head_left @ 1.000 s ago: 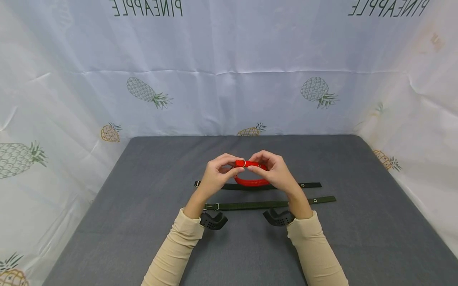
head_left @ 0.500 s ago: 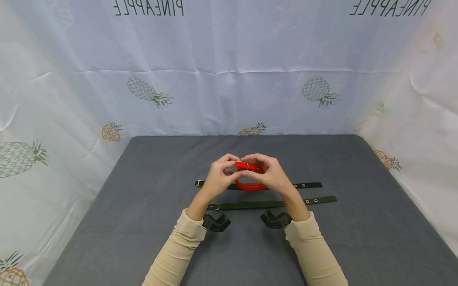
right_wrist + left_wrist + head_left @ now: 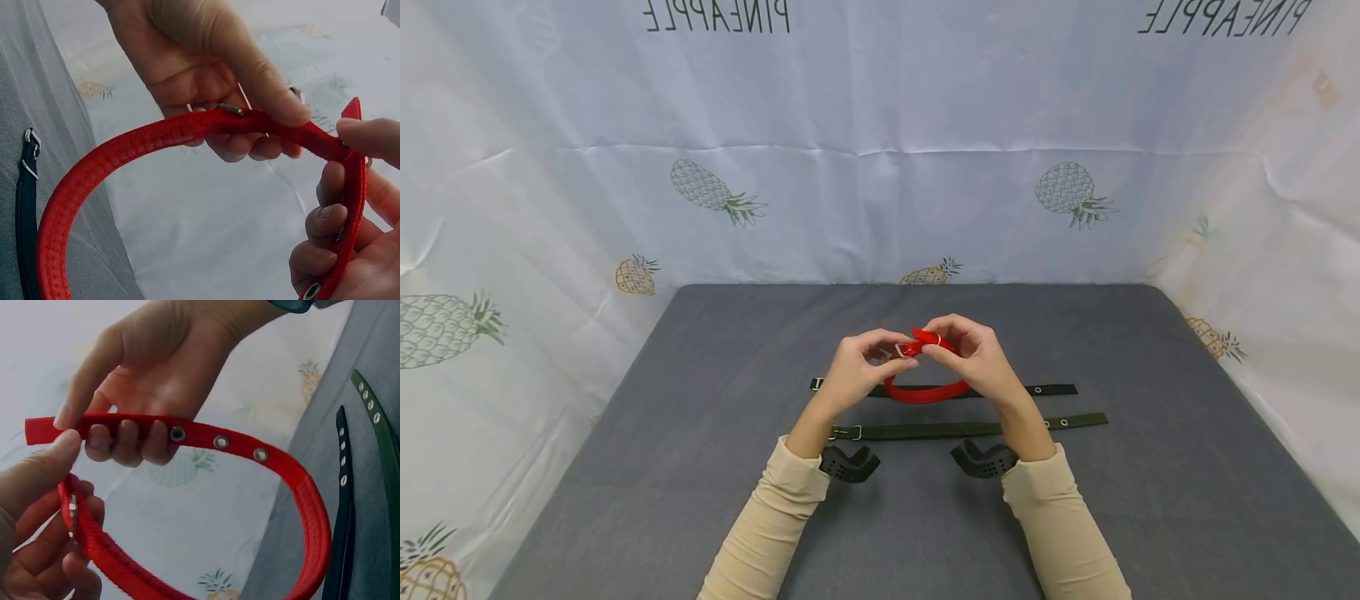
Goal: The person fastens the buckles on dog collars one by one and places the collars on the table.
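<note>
Red strap (image 3: pixel 925 396), bent into a loop above the surface (image 3: pixel 662 433). Pinched near the buckle (image 3: pixel 902 351) by curled left fingers (image 3: pixel 79 575) and along the eyelet end (image 3: pixel 200 432) by curled right fingers (image 3: pixel 127 444). Looped, but apparently not fastened; threading unclear. Lying straight: black strap (image 3: pixel 1060 389), green strap (image 3: pixel 925 431). Readable on the curtain (image 3: pixel 887 208): mirrored "PINEAPPLE" (image 3: pixel 718 15), twice.

The red looped cloth strap (image 3: pixel 315 531) is showing a matt weave ridged with stitching, while its round silver metal eyelets (image 3: pixel 221 436) are gleaming. The flat dark-green cloth strap (image 3: pixel 928 431) is looking matt. The grey cloth-covered worktop (image 3: pixel 910 533) is looking matt; the white pineapple-printed cloth backdrop (image 3: pixel 880 92) is showing a smooth, faintly glossy finish.
</note>
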